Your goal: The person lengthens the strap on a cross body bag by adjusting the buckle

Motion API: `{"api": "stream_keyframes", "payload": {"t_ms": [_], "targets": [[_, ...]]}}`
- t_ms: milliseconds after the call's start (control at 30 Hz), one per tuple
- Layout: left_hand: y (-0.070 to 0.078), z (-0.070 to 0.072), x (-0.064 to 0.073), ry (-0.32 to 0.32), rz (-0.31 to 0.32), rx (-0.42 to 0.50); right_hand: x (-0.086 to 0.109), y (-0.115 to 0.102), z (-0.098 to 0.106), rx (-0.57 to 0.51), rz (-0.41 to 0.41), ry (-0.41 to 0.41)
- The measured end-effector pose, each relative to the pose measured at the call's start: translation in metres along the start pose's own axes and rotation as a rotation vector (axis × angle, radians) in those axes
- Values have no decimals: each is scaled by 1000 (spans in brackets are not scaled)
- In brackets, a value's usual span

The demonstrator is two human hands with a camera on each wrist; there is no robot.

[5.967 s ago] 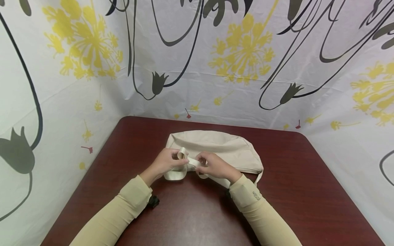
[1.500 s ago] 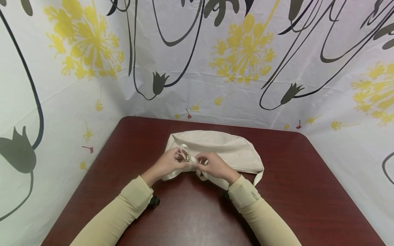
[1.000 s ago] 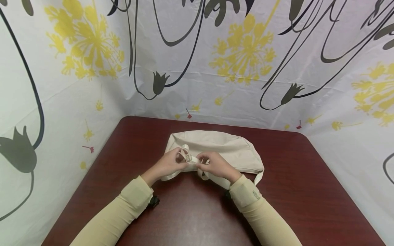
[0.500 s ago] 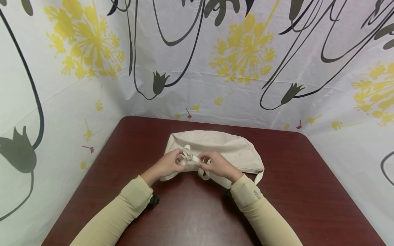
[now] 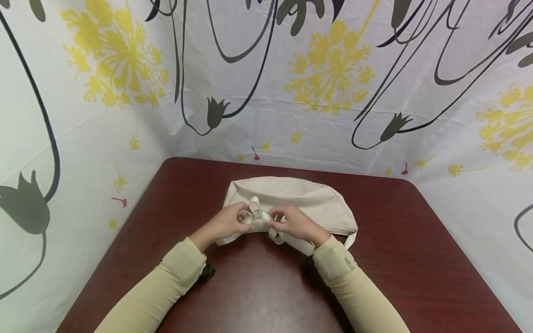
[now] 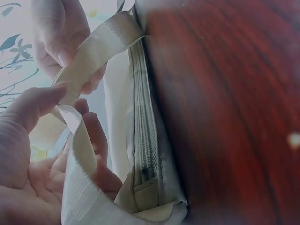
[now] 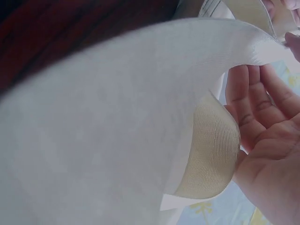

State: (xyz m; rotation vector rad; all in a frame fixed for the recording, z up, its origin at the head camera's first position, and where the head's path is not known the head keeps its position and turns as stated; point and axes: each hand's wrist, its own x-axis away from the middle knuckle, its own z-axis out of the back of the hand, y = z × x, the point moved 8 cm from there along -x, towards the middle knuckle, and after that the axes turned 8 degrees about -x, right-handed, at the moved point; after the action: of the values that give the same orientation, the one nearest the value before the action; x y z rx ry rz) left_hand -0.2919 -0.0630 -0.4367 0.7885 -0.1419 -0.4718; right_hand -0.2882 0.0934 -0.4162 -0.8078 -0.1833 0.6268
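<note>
A cream fabric bag point(image 5: 291, 196) lies on the table, its zipper point(image 6: 144, 117) facing the person. My left hand point(image 5: 228, 219) pinches the bag's webbing strap point(image 5: 261, 225) from the left, thumb against fingers. From the right, my right hand point(image 5: 296, 223) pinches the same strap a short way off. A metal buckle point(image 5: 258, 213) sits on the strap between both hands, with a small loop standing up above it. In the left wrist view, the strap point(image 6: 108, 40) curves through both hands' fingertips. Close webbing point(image 7: 140, 103) hides much of the right wrist view.
Dark red wooden table point(image 5: 266, 291) surrounds the bag. Patterned white sheets point(image 5: 266, 92) hang close behind and at both sides. A strap end point(image 5: 350, 240) droops at the bag's right corner, and a black item point(image 5: 207, 272) shows by the left cuff.
Since six seconds ago, the buckle has come into sight between the hands and the strap loop has changed shape. Lately buckle and loop shifted slightly right; both hands have barely moved.
</note>
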Motion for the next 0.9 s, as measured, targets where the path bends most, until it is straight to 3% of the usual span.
{"api": "stream_keyframes", "payload": {"t_ms": [900], "targets": [[2,2,2,-51,-36,10,4,-1,6,27,36,-28]]}}
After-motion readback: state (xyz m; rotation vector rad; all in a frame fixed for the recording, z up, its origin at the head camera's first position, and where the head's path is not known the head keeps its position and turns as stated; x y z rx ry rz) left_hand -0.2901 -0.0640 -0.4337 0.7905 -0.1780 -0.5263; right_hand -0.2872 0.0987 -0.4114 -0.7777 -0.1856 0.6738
